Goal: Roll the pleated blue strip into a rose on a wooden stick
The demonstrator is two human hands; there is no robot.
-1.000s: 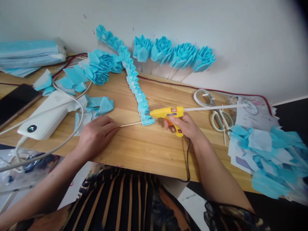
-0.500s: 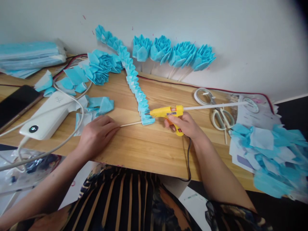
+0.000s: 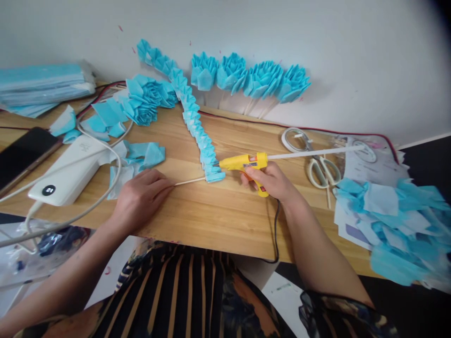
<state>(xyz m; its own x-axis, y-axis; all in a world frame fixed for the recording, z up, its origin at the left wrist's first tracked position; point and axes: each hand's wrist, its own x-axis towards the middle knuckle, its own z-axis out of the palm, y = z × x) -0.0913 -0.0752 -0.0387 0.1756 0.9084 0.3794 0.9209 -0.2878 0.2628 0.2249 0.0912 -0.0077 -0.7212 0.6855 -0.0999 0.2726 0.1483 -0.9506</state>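
My right hand (image 3: 266,179) is closed round a yellow hot glue gun (image 3: 243,163), a long white glue stick (image 3: 313,152) poking out of its back. The gun's nozzle points left, at the near end of a long pleated strip of light-blue fabric (image 3: 199,134). That strip runs from the desk up against the wall. Between the fingers of my left hand (image 3: 146,192) is a thin wooden stick (image 3: 190,181), whose far tip meets the strip's near end. Whether the nozzle touches the fabric I cannot tell.
Several blue fabric flowers (image 3: 232,72) on sticks lean against the wall. Scissors (image 3: 324,172) and a tape roll (image 3: 296,140) lie right, beside a pile of blue fabric pieces (image 3: 398,216). A white power bank (image 3: 66,169), cables and a phone (image 3: 26,150) occupy the left.
The view has shifted very slightly. Both hands, the glue gun, the stick and the pleated strip keep nearly the same positions relative to each other.
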